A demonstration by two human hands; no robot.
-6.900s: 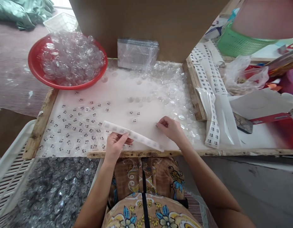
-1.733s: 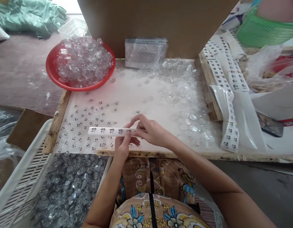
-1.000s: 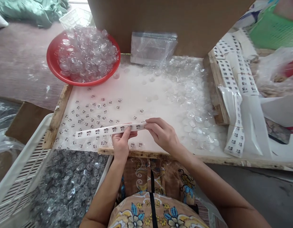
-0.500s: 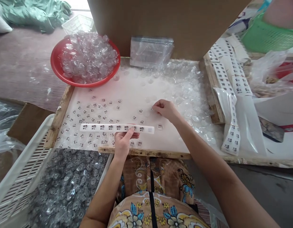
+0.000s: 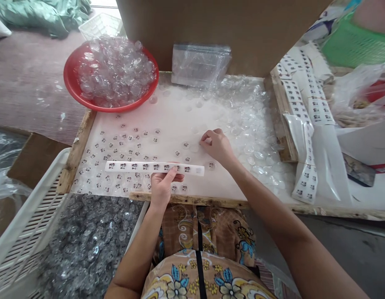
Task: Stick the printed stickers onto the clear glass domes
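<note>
A long white strip of panda stickers (image 5: 134, 167) lies across my left hand (image 5: 164, 185), thumb on top and fingers beneath. Its right end is a faint blank patch. My right hand (image 5: 218, 144) is pinched low over the white board (image 5: 170, 116); a dark speck at the fingertips looks like a small panda sticker (image 5: 201, 143). Clear round domes bearing panda stickers (image 5: 117, 176) cover the board's left part, and a few lie between my hands. Plain clear domes (image 5: 256, 124) are spread thickly to the right of my right hand.
A red basin (image 5: 70, 89) heaped with clear domes stands at the back left. Below the board's left edge is a white crate (image 5: 39, 220) full of domes. More sticker strips (image 5: 317, 99) lie at right beyond a wooden bar (image 5: 282, 120). A cardboard box (image 5: 217, 25) rises behind.
My right hand stays pinched at nearly the same spot, its fingers slightly more curled. My left hand and the strip have hardly moved. The view has shifted slightly.
</note>
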